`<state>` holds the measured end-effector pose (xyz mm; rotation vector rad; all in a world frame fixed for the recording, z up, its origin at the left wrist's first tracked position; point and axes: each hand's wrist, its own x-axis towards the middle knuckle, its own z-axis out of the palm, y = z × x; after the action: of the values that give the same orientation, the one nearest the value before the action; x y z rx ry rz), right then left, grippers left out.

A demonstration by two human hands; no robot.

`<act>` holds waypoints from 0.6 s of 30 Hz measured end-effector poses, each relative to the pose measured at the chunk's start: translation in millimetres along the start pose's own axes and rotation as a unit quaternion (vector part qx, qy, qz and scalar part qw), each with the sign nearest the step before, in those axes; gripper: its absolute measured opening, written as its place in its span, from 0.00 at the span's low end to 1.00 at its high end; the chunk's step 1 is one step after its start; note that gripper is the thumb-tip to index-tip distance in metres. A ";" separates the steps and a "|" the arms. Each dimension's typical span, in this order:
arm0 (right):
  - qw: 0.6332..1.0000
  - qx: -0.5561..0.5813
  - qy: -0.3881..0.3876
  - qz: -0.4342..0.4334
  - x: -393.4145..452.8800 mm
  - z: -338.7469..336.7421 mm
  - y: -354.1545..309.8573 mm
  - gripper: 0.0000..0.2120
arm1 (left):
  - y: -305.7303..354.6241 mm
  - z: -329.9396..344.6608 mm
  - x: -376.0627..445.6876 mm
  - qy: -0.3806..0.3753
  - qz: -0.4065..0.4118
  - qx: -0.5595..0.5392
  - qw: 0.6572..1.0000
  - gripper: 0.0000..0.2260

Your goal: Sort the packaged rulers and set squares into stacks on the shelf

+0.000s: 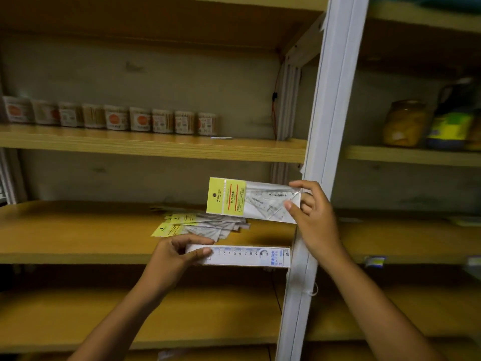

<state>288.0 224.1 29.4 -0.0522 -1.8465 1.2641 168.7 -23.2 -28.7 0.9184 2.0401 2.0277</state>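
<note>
The person stands close to a wooden shelf [78, 230] with both hands up in front of it. The right hand [312, 212] pinches the clear end of a see-through packet of set squares with a yellow card header [242, 199], thumb in front and fingers behind, and holds it in the air above the shelf. The left hand [177, 254] grips one end of a long white packaged ruler with blue markings [247, 256], fingers curled over its top edge, so it sticks out level along the shelf's front lip. Behind the ruler, on the board, lies a loose fanned pile of matching yellow-headed packets [200, 225]. It looks to me like the set squares belong on that pile, and the step would go best if the packet came down flat with its yellow header lined up over the others, since the pile is splayed and slippery film could slide. The ruler should probably start its own stack on the bare board beside it, well apart from the pile.
</note>
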 end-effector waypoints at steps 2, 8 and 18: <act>1.000 0.007 0.016 0.009 -5.2 -15.1 -2.1 0.15 | 1.2 12.3 -1.5 -0.006 0.002 0.005 1.000 0.07; 0.999 -0.007 0.047 0.017 -22.4 -67.1 -2.3 0.16 | 9.6 73.6 -6.8 -0.043 0.007 0.010 0.999 0.06; 0.997 -0.019 0.069 -0.001 -9.2 -217.7 20.1 0.16 | 29.3 229.5 8.2 -0.085 0.042 0.007 0.995 0.06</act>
<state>431.1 389.6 30.5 -0.1544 -1.7515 1.1936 284.1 177.4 -20.0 1.1562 1.9601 1.9020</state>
